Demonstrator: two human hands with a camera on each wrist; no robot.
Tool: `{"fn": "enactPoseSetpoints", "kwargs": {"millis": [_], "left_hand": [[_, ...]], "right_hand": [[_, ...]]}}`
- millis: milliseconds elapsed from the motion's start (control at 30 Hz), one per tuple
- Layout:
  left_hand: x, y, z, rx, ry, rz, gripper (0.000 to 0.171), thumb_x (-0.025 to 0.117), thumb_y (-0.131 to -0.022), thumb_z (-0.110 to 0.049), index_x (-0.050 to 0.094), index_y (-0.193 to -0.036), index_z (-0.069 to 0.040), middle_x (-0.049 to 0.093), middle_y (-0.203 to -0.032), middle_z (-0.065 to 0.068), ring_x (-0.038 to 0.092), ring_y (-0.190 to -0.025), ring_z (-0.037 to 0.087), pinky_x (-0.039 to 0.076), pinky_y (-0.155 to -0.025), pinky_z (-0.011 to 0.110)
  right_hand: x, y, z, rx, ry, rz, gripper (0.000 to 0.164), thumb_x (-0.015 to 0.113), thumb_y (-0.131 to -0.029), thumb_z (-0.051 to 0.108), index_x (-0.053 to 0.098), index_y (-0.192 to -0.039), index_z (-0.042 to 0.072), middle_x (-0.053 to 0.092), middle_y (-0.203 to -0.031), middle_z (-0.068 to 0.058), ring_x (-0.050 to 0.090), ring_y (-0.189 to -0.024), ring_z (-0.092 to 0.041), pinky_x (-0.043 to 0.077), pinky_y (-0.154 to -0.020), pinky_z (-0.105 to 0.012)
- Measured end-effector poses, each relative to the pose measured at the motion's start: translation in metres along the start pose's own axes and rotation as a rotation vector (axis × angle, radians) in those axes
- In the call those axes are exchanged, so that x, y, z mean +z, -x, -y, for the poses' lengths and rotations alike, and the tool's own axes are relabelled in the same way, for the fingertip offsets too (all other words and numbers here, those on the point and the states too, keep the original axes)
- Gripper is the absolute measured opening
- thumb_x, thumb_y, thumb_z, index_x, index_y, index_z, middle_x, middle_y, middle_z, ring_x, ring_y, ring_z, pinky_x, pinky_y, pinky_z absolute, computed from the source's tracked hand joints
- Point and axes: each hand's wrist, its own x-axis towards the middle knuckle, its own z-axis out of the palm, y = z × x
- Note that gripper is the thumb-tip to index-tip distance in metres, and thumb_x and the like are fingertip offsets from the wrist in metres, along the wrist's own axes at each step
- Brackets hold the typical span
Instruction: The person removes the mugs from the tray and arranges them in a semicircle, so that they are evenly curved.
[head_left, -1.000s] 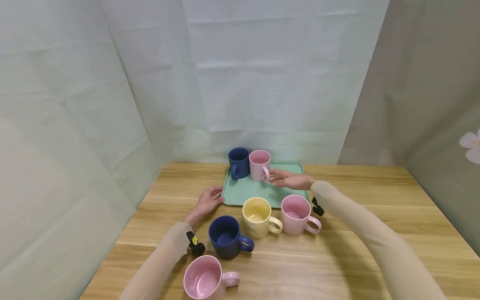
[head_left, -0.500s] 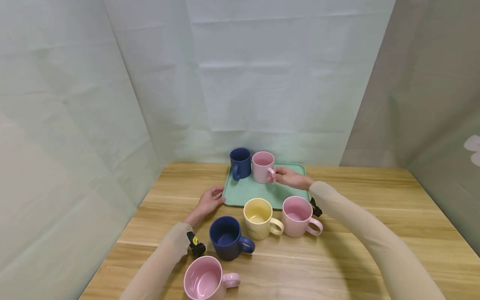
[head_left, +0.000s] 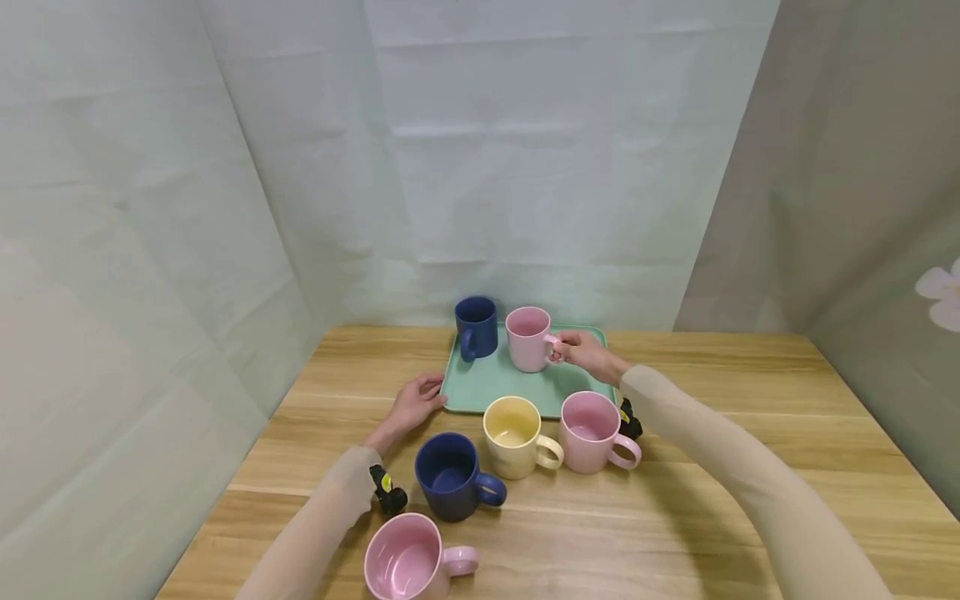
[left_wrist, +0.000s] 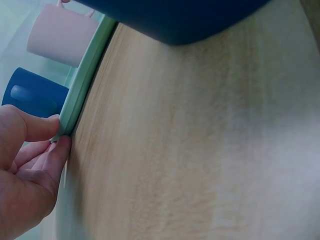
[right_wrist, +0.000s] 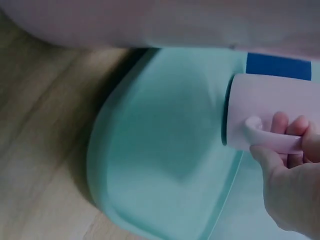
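Observation:
My right hand (head_left: 588, 353) grips the handle of a pink mug (head_left: 527, 342) over the mint-green tray (head_left: 480, 390). In the right wrist view the fingers (right_wrist: 280, 122) pass through the handle and the mug's base is close over the tray. A dark blue mug (head_left: 476, 327) stands to its left at the tray's back left, a gap between them. My left hand (head_left: 415, 402) is at the tray's front left corner. In the left wrist view its thumb and fingers pinch the tray's rim (left_wrist: 82, 82).
In front of the tray stand a yellow mug (head_left: 513, 437) and a pink mug (head_left: 587, 437), both close to its front edge. Nearer me are a second dark blue mug (head_left: 447, 479) and another pink mug (head_left: 405, 558). Pale cloth (head_left: 487, 167) hangs behind the wooden table (head_left: 720, 467).
My right hand has closed round the pink mug's handle and moved the mug right and slightly toward me, away from the blue one. The left hand has stayed at the tray's corner.

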Motion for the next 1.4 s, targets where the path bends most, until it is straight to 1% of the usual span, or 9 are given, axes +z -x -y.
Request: {"fn": "enactPoseSetpoints", "kwargs": {"millis": [133, 333, 400, 533, 667, 867, 1133, 1300, 1400], "left_hand": [[0.000, 0.000, -0.002, -0.006, 0.004, 0.000, 0.046, 0.059, -0.091, 0.004, 0.044, -0.134, 0.013, 0.044, -0.141, 0.033, 0.045, -0.132, 0.040, 0.043, -0.109, 0.044], [-0.001, -0.001, -0.002, 0.002, 0.002, 0.001, 0.046, 0.058, -0.091, 0.004, 0.043, -0.134, 0.013, 0.044, -0.142, 0.033, 0.045, -0.133, 0.040, 0.043, -0.109, 0.044], [-0.001, -0.001, -0.001, 0.010, 0.003, 0.002, 0.046, 0.058, -0.091, 0.005, 0.043, -0.133, 0.014, 0.044, -0.141, 0.034, 0.045, -0.132, 0.041, 0.043, -0.108, 0.044], [-0.001, -0.002, -0.001, 0.016, -0.001, 0.004, 0.046, 0.059, -0.091, 0.004, 0.044, -0.133, 0.015, 0.045, -0.140, 0.035, 0.045, -0.131, 0.042, 0.044, -0.108, 0.044], [-0.001, -0.003, -0.001, 0.007, -0.005, 0.002, 0.046, 0.059, -0.091, 0.003, 0.044, -0.133, 0.014, 0.045, -0.140, 0.034, 0.046, -0.132, 0.041, 0.044, -0.108, 0.043], [-0.002, -0.005, -0.001, 0.023, -0.007, -0.004, 0.046, 0.059, -0.091, 0.005, 0.044, -0.132, 0.015, 0.046, -0.139, 0.035, 0.046, -0.131, 0.042, 0.043, -0.108, 0.043], [-0.001, -0.007, 0.002, 0.042, 0.003, -0.008, 0.045, 0.058, -0.091, 0.005, 0.044, -0.132, 0.016, 0.045, -0.139, 0.036, 0.046, -0.131, 0.042, 0.044, -0.108, 0.042], [-0.001, -0.010, 0.002, 0.037, 0.031, -0.007, 0.045, 0.058, -0.090, 0.006, 0.043, -0.132, 0.016, 0.044, -0.140, 0.035, 0.045, -0.132, 0.042, 0.042, -0.110, 0.043], [-0.001, -0.011, 0.002, 0.032, 0.023, -0.002, 0.046, 0.058, -0.090, 0.006, 0.043, -0.133, 0.015, 0.044, -0.140, 0.035, 0.045, -0.132, 0.042, 0.042, -0.110, 0.044]], "right_hand": [[-0.005, 0.005, 0.000, 0.000, -0.037, -0.023, 0.029, 0.048, -0.100, 0.008, 0.052, -0.116, -0.016, 0.067, -0.095, -0.009, 0.064, -0.090, -0.014, 0.048, -0.104, -0.047], [-0.017, 0.013, 0.003, -0.022, -0.036, -0.035, 0.030, 0.046, -0.102, 0.012, 0.051, -0.115, -0.015, 0.059, -0.117, -0.029, 0.064, -0.094, -0.013, 0.045, -0.108, -0.051], [-0.021, 0.018, 0.005, -0.033, -0.016, -0.034, 0.029, 0.045, -0.102, 0.012, 0.051, -0.113, -0.014, 0.057, -0.118, -0.031, 0.064, -0.096, -0.015, 0.043, -0.109, -0.054], [-0.026, 0.030, 0.012, -0.054, 0.007, -0.059, 0.028, 0.046, -0.102, 0.011, 0.051, -0.111, -0.014, 0.062, -0.111, -0.026, 0.064, -0.093, -0.011, 0.047, -0.106, -0.051], [-0.029, 0.039, 0.015, -0.065, 0.012, -0.067, 0.030, 0.047, -0.101, 0.011, 0.052, -0.115, -0.015, 0.064, -0.102, -0.015, 0.064, -0.092, -0.009, 0.051, -0.102, -0.044], [-0.032, 0.051, 0.013, -0.081, -0.001, -0.083, 0.024, 0.049, -0.101, 0.011, 0.055, -0.109, -0.011, 0.064, -0.092, -0.004, 0.062, -0.089, -0.011, 0.054, -0.087, -0.024], [-0.037, 0.071, 0.013, -0.102, -0.038, -0.138, 0.016, 0.050, -0.100, 0.011, 0.061, -0.102, -0.001, 0.064, -0.084, 0.005, 0.064, -0.084, -0.004, 0.054, -0.086, -0.015], [-0.043, 0.085, 0.013, -0.106, 0.003, -0.171, 0.027, 0.050, -0.100, 0.012, 0.058, -0.114, -0.010, 0.066, -0.089, 0.004, 0.064, -0.086, -0.003, 0.053, -0.088, -0.013], [-0.045, 0.095, 0.011, -0.111, 0.004, -0.177, 0.029, 0.050, -0.100, 0.011, 0.055, -0.113, -0.015, 0.066, -0.088, 0.004, 0.064, -0.086, -0.003, 0.054, -0.088, -0.014]]}}
